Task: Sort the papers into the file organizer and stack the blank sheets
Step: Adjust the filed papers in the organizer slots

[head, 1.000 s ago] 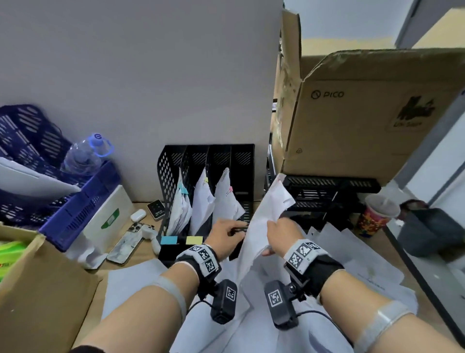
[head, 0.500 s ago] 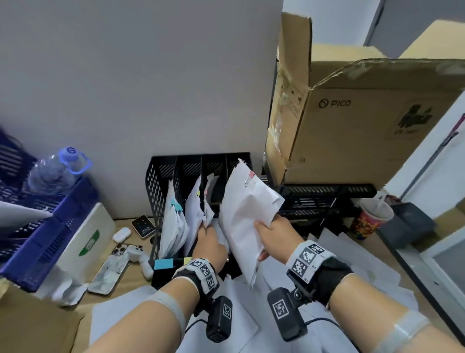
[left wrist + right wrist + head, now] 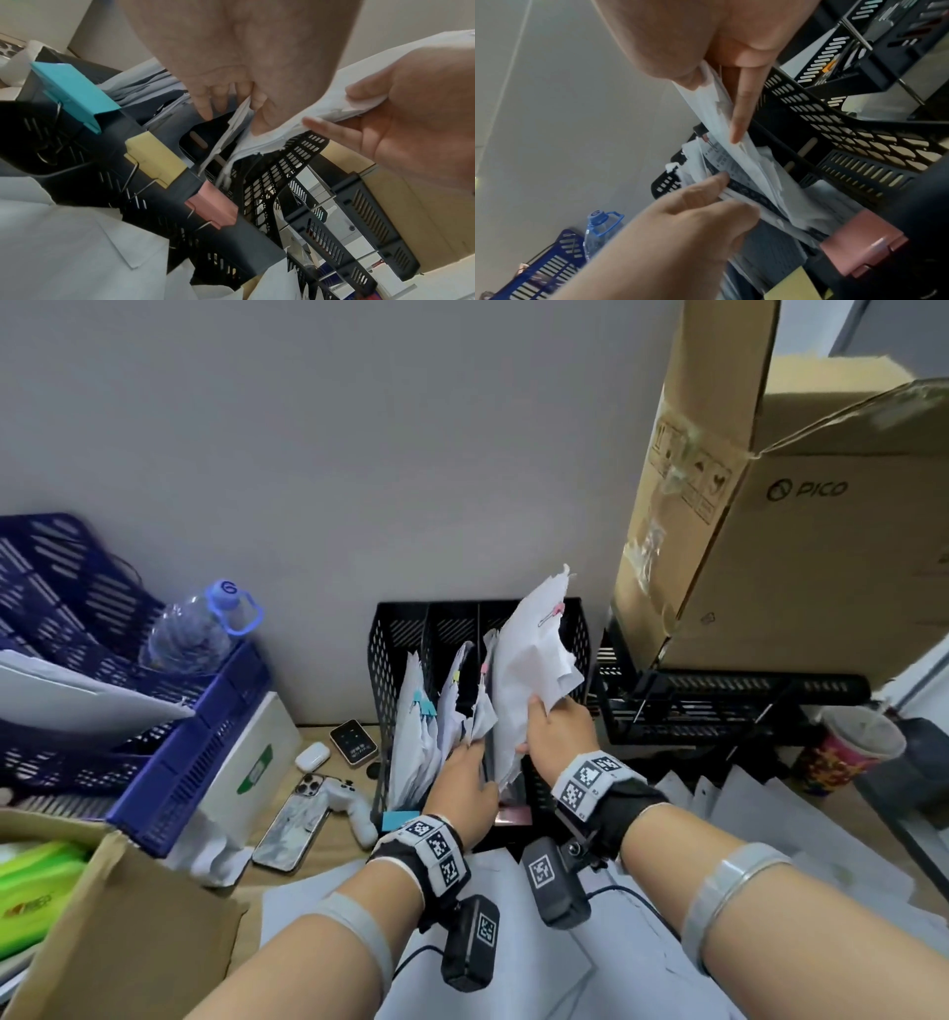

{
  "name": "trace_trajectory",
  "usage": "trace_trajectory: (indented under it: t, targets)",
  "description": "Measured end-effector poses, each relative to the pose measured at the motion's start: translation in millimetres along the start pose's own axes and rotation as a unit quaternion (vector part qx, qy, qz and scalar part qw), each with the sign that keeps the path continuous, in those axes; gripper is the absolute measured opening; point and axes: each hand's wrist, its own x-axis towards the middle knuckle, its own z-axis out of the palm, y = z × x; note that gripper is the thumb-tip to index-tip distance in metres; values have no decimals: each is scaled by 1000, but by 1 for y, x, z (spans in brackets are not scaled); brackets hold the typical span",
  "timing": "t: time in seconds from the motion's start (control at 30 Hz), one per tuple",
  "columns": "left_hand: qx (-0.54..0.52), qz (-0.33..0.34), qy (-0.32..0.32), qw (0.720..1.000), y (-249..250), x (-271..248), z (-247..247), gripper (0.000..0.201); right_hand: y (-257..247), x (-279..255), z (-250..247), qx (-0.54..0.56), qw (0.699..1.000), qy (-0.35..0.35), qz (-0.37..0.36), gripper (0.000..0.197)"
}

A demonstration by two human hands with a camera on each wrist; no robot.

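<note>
Sorting looks partly done, judging by how the black file organizer stands against the wall with clipped papers already upright in its 3 left compartments. The right hand grasps a clipped bundle by its lower edge, thumb on one face and fingers on the other, and holds it upright over the organizer's right side, its bottom just entering a slot; which slot cannot be told for sure. The left hand, just in front of the organizer, pinches the filed papers beside the bundle, apparently holding them aside to open a gap. In front of the organizer and to its right, many loose sheets lie scattered on the table, so filing remains and no neat stack of blank sheets shows yet.
</note>
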Motion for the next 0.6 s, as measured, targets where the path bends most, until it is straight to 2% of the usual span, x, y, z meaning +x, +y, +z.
trace_trajectory:
  t: [0.1,0.27,0.37,0.47,0.57,0.6]
  targets:
    - [32,-2,-6,999,-5,2,-5,56,8,6,8,-30,999,6,21,34]
    - [85,-7,-16,996,-12,4,-8,57,32,10,22,-147,979,-105,89,35]
    - [90,-6,-23,996,-12,4,-8,59,42,11,27,-148,976,-123,105,31]
    - [83,-6,-27,996,-10,1,-6,57,44,11,27,-143,979,-115,90,32]
    - [54,-3,-20,998,-8,0,-1,51,49,9,27,-172,964,-184,89,27]
    - [45,-4,-13,999,-8,0,2,48,52,8,27,-165,959,-207,98,32]
